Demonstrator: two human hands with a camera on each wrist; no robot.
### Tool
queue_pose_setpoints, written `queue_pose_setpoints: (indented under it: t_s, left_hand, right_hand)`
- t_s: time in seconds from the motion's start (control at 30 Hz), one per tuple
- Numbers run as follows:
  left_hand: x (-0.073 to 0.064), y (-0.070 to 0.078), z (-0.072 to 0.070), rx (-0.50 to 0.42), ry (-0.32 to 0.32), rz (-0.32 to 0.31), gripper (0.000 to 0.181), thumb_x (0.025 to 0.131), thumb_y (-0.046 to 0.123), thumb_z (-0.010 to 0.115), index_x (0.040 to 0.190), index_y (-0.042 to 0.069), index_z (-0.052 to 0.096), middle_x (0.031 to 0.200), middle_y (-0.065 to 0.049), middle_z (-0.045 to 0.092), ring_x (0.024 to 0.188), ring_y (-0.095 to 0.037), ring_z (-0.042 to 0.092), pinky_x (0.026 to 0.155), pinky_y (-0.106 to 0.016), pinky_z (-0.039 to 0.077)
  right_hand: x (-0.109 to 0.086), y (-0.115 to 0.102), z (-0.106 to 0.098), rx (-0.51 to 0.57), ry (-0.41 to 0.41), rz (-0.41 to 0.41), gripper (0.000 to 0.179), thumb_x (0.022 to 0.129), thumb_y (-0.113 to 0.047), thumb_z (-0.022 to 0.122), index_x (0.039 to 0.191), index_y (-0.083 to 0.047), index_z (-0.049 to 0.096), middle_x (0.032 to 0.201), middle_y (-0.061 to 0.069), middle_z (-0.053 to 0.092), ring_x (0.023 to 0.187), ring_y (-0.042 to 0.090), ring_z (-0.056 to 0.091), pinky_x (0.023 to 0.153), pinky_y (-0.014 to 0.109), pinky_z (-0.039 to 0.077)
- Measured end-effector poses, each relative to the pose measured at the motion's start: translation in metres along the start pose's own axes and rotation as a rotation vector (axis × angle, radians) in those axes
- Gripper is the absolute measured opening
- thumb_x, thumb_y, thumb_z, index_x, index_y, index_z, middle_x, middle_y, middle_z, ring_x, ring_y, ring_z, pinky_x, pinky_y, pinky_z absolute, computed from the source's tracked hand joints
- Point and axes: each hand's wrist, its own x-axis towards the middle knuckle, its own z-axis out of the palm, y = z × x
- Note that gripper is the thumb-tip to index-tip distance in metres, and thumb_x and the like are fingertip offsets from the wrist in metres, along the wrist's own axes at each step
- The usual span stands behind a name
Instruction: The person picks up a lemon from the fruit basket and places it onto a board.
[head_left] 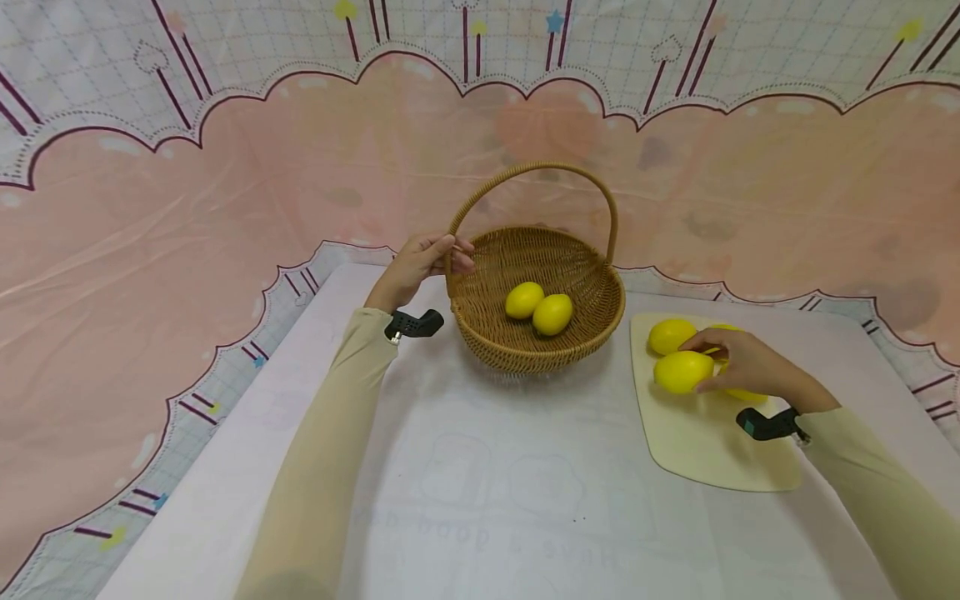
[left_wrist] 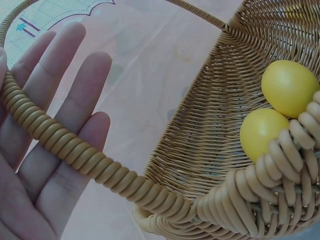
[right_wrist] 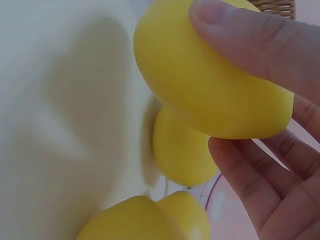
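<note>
My left hand is at the left side of the wicker basket, its thumb and fingers on either side of the handle. In the left wrist view the fingers stretch behind the wrapped handle, thumb tip at the left edge. Two lemons, one touching another, lie inside the basket. Over the cream cutting board, my right hand pinches a lemon between thumb and fingers. Several other lemons, one at the back left, sit on the board, partly hidden by that hand.
A white cloth with faint printing covers the table. Behind the basket rises a pink patterned backdrop, which also runs along the left side. The board stands to the right of the basket.
</note>
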Motion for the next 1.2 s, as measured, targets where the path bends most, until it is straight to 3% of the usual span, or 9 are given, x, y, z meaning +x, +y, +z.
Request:
queue_pose_setpoints:
  t_s: [0.1,0.17,0.33,0.47,0.6,0.8,0.97,1.1,1.2]
  left_hand:
    - [-0.001,0.002,0.001,-0.007,0.0,-0.006,0.03,0.102,0.022,0.037,0.095,0.013,0.065,0.079,0.009,0.072,0.082,-0.006,0.069,0.08,-0.021,0.054]
    - [-0.001,0.002,0.001,-0.01,0.001,-0.006,0.03,0.102,0.022,0.037,0.095,0.014,0.066,0.079,0.009,0.072,0.082,-0.006,0.069,0.08,-0.022,0.054]
    - [0.0,0.0,0.0,0.0,0.004,-0.006,0.03,0.102,0.023,0.038,0.096,0.013,0.066,0.079,0.009,0.072,0.083,-0.007,0.069,0.082,-0.024,0.054]
    - [0.0,0.001,0.001,0.008,0.008,-0.01,0.032,0.102,0.023,0.038,0.101,0.005,0.064,0.079,0.009,0.072,0.083,-0.007,0.069,0.084,-0.027,0.054]
    - [0.0,0.001,0.001,0.005,0.011,-0.009,0.035,0.102,0.023,0.038,0.105,-0.002,0.062,0.079,0.009,0.072,0.083,-0.007,0.069,0.083,-0.026,0.054]
    - [0.0,0.0,0.001,0.004,0.012,-0.002,0.031,0.102,0.024,0.038,0.098,0.009,0.065,0.079,0.008,0.072,0.082,-0.007,0.069,0.081,-0.022,0.054]
    - [-0.001,0.001,0.002,0.01,0.012,0.0,0.031,0.102,0.024,0.039,0.098,0.01,0.066,0.079,0.009,0.072,0.082,-0.007,0.069,0.08,-0.022,0.054]
    - [-0.002,0.001,0.002,0.01,0.012,0.0,0.031,0.102,0.023,0.039,0.098,0.009,0.066,0.079,0.009,0.072,0.082,-0.007,0.069,0.08,-0.022,0.054]
    - [-0.002,0.002,0.002,0.007,0.013,0.0,0.031,0.102,0.023,0.038,0.098,0.008,0.066,0.079,0.009,0.072,0.082,-0.007,0.069,0.08,-0.022,0.054]
  right_hand:
    - [0.0,0.004,0.003,-0.007,0.007,-0.027,0.048,0.066,-0.021,0.085,0.107,-0.006,0.065,0.103,0.005,0.065,0.089,-0.013,0.048,0.081,0.014,0.05]
    - [0.0,0.006,0.005,-0.004,0.009,-0.045,0.048,0.065,-0.019,0.085,0.106,-0.006,0.066,0.101,0.004,0.065,0.088,-0.012,0.049,0.079,0.011,0.049]
    - [0.0,0.007,0.005,-0.005,-0.005,-0.058,0.048,0.066,-0.019,0.085,0.107,-0.005,0.065,0.1,0.003,0.064,0.088,-0.011,0.049,0.08,0.023,0.054]
    - [0.0,0.006,0.005,-0.004,-0.02,-0.044,0.048,0.067,-0.02,0.084,0.109,-0.004,0.065,0.101,0.005,0.064,0.089,-0.009,0.049,0.082,0.036,0.055]
    - [0.0,0.007,0.005,0.001,-0.032,-0.034,0.048,0.068,-0.02,0.084,0.109,-0.003,0.065,0.102,0.007,0.064,0.089,-0.007,0.05,0.084,0.04,0.054]
    - [0.001,0.01,0.005,-0.028,-0.039,-0.034,0.049,0.068,-0.022,0.084,0.109,-0.003,0.066,0.103,0.007,0.064,0.089,-0.006,0.048,0.081,0.026,0.054]
    - [0.002,0.012,0.004,-0.046,-0.04,0.0,0.05,0.067,-0.024,0.084,0.11,-0.006,0.065,0.105,0.005,0.067,0.091,-0.009,0.049,0.082,0.019,0.051]
    - [0.002,0.012,0.002,-0.041,-0.053,0.018,0.049,0.068,-0.025,0.084,0.109,-0.007,0.064,0.106,0.007,0.067,0.093,-0.005,0.054,0.085,0.029,0.054]
    - [0.002,0.011,0.001,-0.029,-0.059,0.024,0.049,0.068,-0.023,0.084,0.109,-0.005,0.064,0.106,0.009,0.067,0.094,0.006,0.058,0.086,0.04,0.054]
